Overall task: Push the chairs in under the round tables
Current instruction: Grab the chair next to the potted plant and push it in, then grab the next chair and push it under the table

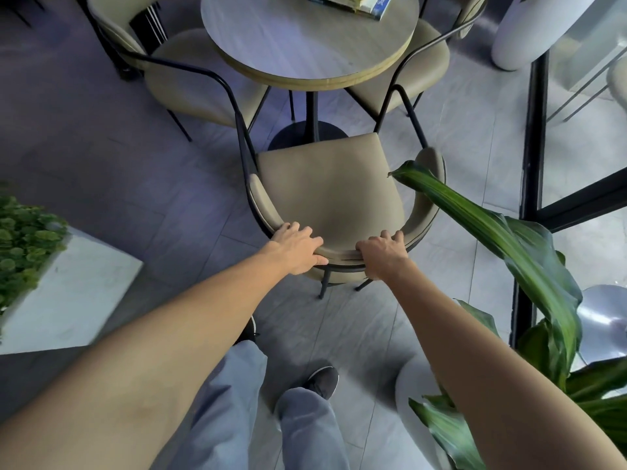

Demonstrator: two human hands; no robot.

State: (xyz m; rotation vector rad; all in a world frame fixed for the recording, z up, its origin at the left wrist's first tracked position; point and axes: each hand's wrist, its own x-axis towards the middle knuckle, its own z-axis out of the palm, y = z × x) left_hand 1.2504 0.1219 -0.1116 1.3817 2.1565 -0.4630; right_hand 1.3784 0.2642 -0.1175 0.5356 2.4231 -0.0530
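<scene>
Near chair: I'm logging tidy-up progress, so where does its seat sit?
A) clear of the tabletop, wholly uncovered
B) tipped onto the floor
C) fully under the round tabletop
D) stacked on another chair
A: the near chair shows its whole seat, short of the round table, while the left hand and right hand grip its backrest.

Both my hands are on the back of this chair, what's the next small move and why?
Probably push the chair straight forward a little toward the round table. Your left hand and right hand both hold its backrest, and the whole seat sits out from under the tabletop. Watch the leaf reaching over one armrest.
</scene>
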